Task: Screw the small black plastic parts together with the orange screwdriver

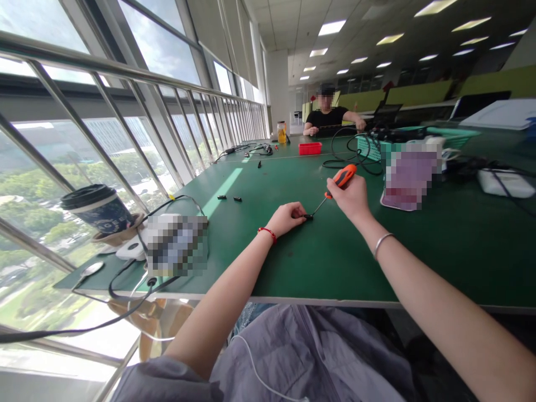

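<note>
My right hand (350, 196) grips a screwdriver (344, 176) with an orange and black handle, its thin shaft slanting down to the left. The tip meets a small black piece (309, 216) lying on the green tabletop (268, 268). The fingers of my left hand (288, 219) are closed on that piece from the left; its exact kind is too small to make out. Two similar small black pieces (221, 197) lie farther left on the table, and another dark piece (259, 164) is farther back.
At left are a lidded paper cup (98, 209) in a holder, a white power strip (133, 249) and cables. A red tray (310, 148), a bottle (281, 133) and a teal basket (368, 147) stand farther back. A phone (408, 178) lies right. Another person (330, 117) sits opposite.
</note>
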`<control>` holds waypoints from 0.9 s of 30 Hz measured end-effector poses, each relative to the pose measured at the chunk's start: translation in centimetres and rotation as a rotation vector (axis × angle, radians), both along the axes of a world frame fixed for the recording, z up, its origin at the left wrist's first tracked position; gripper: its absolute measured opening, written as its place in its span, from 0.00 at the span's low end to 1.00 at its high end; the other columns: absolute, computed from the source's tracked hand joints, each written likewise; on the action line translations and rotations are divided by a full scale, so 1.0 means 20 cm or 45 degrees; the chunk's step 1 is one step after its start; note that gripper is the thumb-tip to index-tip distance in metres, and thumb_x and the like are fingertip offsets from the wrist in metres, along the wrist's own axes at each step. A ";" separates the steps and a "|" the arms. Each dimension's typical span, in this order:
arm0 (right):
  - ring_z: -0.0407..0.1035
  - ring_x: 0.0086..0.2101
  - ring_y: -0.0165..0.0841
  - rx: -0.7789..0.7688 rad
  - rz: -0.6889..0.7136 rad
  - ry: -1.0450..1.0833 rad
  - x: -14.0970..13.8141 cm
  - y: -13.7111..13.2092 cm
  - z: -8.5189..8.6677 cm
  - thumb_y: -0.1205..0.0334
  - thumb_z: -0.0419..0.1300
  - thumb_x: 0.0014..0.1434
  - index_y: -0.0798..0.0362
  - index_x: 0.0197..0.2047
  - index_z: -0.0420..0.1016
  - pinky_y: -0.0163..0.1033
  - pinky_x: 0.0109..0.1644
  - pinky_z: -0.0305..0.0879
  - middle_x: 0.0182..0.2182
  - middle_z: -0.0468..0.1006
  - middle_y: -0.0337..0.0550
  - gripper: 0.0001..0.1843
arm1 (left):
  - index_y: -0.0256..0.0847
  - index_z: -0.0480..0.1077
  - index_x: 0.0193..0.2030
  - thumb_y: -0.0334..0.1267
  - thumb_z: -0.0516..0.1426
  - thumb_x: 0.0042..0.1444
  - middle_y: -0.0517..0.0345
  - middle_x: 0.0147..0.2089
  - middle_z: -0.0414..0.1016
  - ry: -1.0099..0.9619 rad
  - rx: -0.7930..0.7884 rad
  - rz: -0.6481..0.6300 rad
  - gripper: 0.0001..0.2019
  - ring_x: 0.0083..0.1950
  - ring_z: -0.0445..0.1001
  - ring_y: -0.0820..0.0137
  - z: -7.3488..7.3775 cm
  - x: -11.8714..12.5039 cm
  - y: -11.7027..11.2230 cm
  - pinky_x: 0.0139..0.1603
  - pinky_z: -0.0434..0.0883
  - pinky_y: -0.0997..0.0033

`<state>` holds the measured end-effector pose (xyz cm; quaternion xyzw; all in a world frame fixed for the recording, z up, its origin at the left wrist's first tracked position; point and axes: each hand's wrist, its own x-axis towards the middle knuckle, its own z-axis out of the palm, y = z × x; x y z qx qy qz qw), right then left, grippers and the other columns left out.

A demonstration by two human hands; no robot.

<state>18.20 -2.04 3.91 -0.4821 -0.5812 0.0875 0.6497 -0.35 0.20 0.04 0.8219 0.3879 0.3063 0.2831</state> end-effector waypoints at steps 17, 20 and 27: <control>0.64 0.22 0.32 0.003 0.080 -0.048 -0.01 0.01 -0.01 0.56 0.62 0.46 0.50 0.27 0.67 0.42 0.31 0.65 0.21 0.68 0.37 0.09 | 0.36 0.71 0.32 0.32 0.59 0.49 0.59 0.29 0.73 0.010 -0.004 -0.006 0.03 0.31 0.70 0.75 0.01 0.00 -0.01 0.35 0.67 0.75; 0.63 0.21 0.31 0.032 0.138 -0.080 0.00 0.01 -0.02 0.58 0.62 0.47 0.49 0.37 0.66 0.40 0.28 0.63 0.22 0.67 0.34 0.14 | 0.35 0.71 0.32 0.32 0.59 0.49 0.59 0.29 0.74 0.010 -0.006 -0.006 0.03 0.31 0.70 0.75 0.01 0.00 -0.01 0.35 0.67 0.75; 0.63 0.21 0.32 0.017 0.051 -0.164 0.00 0.00 -0.02 0.56 0.62 0.48 0.49 0.38 0.64 0.40 0.26 0.62 0.23 0.68 0.36 0.15 | 0.36 0.71 0.32 0.32 0.59 0.49 0.59 0.30 0.74 -0.005 -0.017 -0.013 0.04 0.31 0.70 0.75 0.01 0.00 0.00 0.35 0.68 0.75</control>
